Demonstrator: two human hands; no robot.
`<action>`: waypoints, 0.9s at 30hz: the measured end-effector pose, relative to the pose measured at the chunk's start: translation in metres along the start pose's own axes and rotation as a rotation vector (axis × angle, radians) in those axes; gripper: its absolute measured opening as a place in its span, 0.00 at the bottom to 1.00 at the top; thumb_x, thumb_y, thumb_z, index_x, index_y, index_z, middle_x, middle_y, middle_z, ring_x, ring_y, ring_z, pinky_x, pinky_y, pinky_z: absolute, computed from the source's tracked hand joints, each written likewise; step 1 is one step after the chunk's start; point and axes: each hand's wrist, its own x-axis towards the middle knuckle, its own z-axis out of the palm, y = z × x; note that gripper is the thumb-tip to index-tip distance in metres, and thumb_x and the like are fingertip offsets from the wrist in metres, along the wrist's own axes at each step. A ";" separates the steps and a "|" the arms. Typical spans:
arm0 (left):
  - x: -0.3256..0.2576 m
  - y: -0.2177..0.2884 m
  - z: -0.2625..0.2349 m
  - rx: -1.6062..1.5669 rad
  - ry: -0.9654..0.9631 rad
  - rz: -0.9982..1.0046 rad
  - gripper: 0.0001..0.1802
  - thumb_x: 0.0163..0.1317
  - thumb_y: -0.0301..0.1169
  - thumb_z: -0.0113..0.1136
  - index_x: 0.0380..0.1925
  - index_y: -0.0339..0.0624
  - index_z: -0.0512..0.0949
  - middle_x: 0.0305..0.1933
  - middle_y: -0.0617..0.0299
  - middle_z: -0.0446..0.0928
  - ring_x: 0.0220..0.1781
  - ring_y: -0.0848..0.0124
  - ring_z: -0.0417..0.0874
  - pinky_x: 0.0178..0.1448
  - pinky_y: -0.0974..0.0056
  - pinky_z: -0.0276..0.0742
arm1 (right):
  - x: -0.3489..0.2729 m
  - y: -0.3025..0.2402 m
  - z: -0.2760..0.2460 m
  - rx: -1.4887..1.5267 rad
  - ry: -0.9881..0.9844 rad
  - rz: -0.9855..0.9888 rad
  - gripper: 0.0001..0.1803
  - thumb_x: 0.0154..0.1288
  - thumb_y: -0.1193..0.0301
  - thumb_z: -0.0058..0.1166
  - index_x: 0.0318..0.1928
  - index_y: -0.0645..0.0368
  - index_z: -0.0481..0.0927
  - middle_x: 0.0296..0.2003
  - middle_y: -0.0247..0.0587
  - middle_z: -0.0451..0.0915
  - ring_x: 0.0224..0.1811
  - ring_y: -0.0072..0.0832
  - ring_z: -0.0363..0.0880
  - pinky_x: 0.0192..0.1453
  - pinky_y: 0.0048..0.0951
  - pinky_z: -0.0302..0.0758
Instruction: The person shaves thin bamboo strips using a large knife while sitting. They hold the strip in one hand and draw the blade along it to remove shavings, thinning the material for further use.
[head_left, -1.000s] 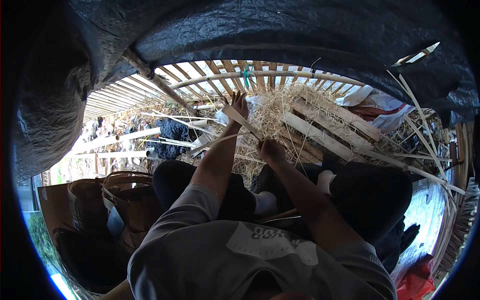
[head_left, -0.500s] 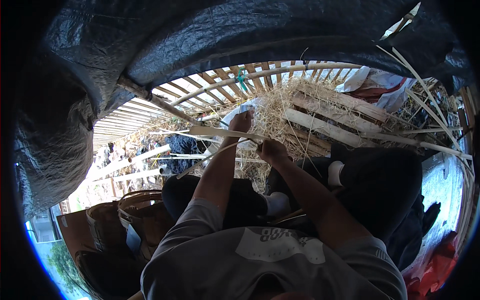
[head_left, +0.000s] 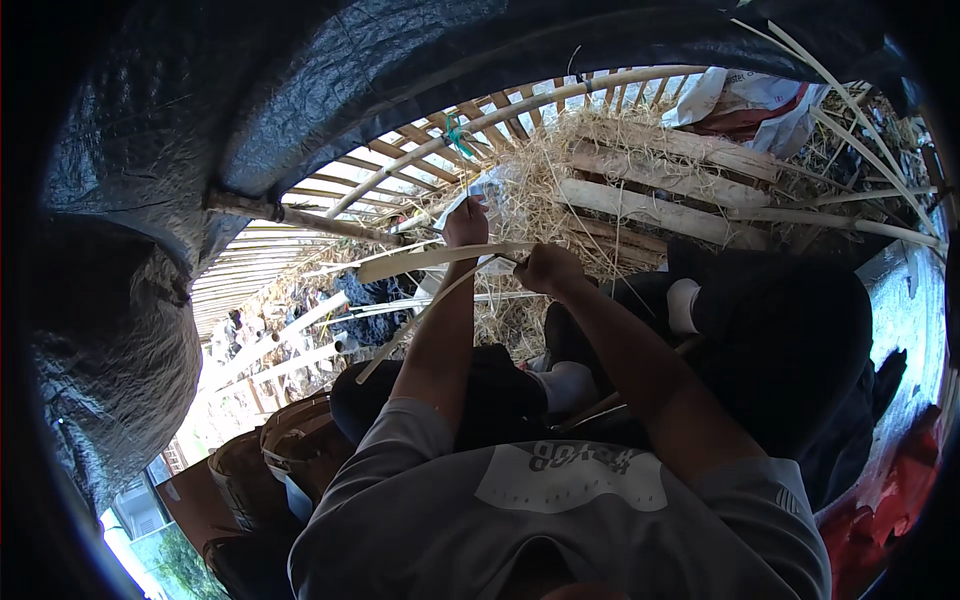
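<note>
while both hands work close together out in front, the left hand (head_left: pixel 466 222) has its fingers curled shut on a flat pale strip (head_left: pixel 430 260), and the right hand (head_left: pixel 545 268) is a closed fist pinching the same strip at its near end, just beside the left. whether the right also grips a small tool i cannot tell; something thin and dark shows at its knuckles.

from the fingers the strip runs out to the person's left, long axis nearly level, tilting slightly down toward its free end, which hangs in the air in front of the slat fence (head_left: pixel 300 215). a second thinner strip (head_left: pixel 410 325) slants down-left from the same spot, passing in front of the left forearm. the left hand sits farther out along the strip, so it is the nearer one to the free length; the right holds the root.

beyond the hands lies a heap of straw (head_left: pixel 545 165) against rough planks (head_left: pixel 660 195). dark folded knees (head_left: pixel 780 330) sit below the right arm. woven baskets (head_left: pixel 285 455) stand low on the left, well apart from the hands. a black tarp (head_left: pixel 300 90) arches overhead, and long pale canes (head_left: pixel 860 130) lean at upper right.
</note>
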 end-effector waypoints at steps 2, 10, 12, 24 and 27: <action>0.000 -0.007 0.000 -0.006 -0.013 -0.017 0.21 0.72 0.42 0.40 0.42 0.50 0.84 0.34 0.61 0.87 0.41 0.58 0.87 0.49 0.53 0.78 | -0.001 -0.001 0.001 -0.020 0.018 -0.005 0.25 0.58 0.50 0.60 0.41 0.61 0.86 0.40 0.50 0.86 0.45 0.43 0.87 0.49 0.43 0.82; 0.005 0.002 0.011 -0.045 0.048 -0.005 0.20 0.71 0.41 0.42 0.37 0.50 0.85 0.31 0.63 0.86 0.37 0.59 0.87 0.46 0.53 0.78 | 0.006 0.006 -0.002 0.000 0.041 0.008 0.22 0.57 0.51 0.59 0.38 0.57 0.87 0.38 0.52 0.86 0.44 0.45 0.86 0.50 0.43 0.81; 0.003 0.004 0.014 -0.052 0.054 -0.017 0.19 0.71 0.41 0.42 0.36 0.50 0.85 0.31 0.64 0.86 0.37 0.59 0.87 0.46 0.52 0.78 | 0.005 0.009 -0.009 -0.010 -0.005 0.006 0.23 0.58 0.51 0.58 0.41 0.59 0.86 0.40 0.50 0.86 0.45 0.43 0.86 0.50 0.42 0.82; 0.004 0.003 0.017 -0.071 0.101 -0.018 0.19 0.70 0.40 0.43 0.34 0.52 0.85 0.29 0.67 0.86 0.36 0.64 0.87 0.45 0.54 0.79 | 0.007 0.011 -0.004 -0.035 -0.004 -0.016 0.23 0.60 0.50 0.58 0.40 0.58 0.86 0.39 0.50 0.86 0.44 0.44 0.86 0.49 0.43 0.81; 0.005 -0.002 0.019 -0.066 0.049 -0.021 0.19 0.70 0.41 0.43 0.35 0.52 0.86 0.31 0.66 0.86 0.36 0.63 0.87 0.45 0.55 0.79 | 0.008 0.012 -0.002 -0.045 -0.004 -0.009 0.24 0.60 0.49 0.58 0.41 0.57 0.87 0.40 0.49 0.86 0.45 0.43 0.86 0.50 0.42 0.81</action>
